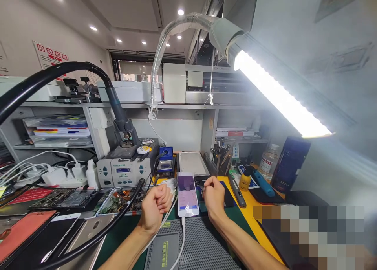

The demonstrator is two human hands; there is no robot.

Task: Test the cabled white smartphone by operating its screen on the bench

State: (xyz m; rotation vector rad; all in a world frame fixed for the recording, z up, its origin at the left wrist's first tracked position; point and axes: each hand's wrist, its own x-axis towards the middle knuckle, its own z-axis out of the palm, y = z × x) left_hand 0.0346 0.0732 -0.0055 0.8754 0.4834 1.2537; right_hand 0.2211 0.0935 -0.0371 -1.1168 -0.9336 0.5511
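Observation:
A white smartphone [187,197] with its screen lit stands propped up between my two hands. A white charging cable [183,238] is plugged into its lower end. To the left of the phone, my left hand [156,209] is curled into a loose fist, with a thin white cable passing beside it. On the other side, my right hand [214,195] is likewise folded into a fist, apart from the phone. Nothing shows in either hand. Below the phone lies a grey perforated work mat [203,242].
A hot-air station [125,171] and a tray of circuit boards [120,201] are at left, crossed by a black hose [118,219]. Several phones lie at lower left. A screwdriver [237,191], yellow bottle [244,181] and clear bottle [269,162] are at right, under a bright lamp [279,93].

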